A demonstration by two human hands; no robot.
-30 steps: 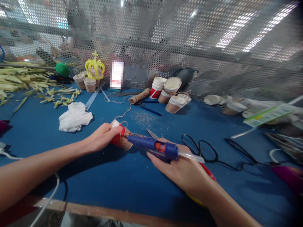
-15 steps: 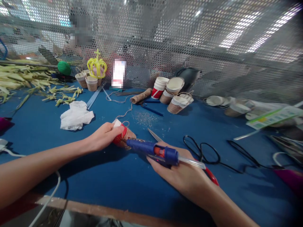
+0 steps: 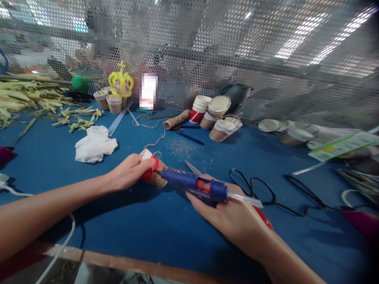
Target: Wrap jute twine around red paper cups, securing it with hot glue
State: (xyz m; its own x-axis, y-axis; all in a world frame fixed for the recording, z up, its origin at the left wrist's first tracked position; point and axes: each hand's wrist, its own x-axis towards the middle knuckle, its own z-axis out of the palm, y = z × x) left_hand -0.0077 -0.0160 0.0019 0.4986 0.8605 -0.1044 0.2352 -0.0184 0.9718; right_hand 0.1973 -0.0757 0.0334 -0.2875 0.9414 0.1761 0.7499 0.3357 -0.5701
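Note:
A red paper cup (image 3: pixel 154 178), partly wrapped in brown twine, lies tilted in my left hand (image 3: pixel 129 170), whose thumb presses on its red side. My right hand (image 3: pixel 233 213) is wrapped round a blue hot glue gun (image 3: pixel 189 180), with a clear glue stick (image 3: pixel 244 199) jutting from its back. The gun's nozzle points left at the cup, at the wrapped part near my left thumb. Twine (image 3: pixel 156 142) runs from the cup to a brown roll (image 3: pixel 177 120). Under my right hand lie scissors (image 3: pixel 192 167) with red handles, partly hidden.
Stacked paper cups (image 3: pixel 201 107) and twine-wrapped cups (image 3: pixel 222 129) stand at the back. A white cloth (image 3: pixel 95 145), a yellow crown (image 3: pixel 121 85) and dried husks (image 3: pixel 20 96) are on the left. A black cable (image 3: pixel 263 197) loops at the right. Perforated metal screens the back.
The glue gun and my right hand have shifted slightly to the right, and the nozzle now lies a little higher along the cup. My left hand and the cup stay nearly still.

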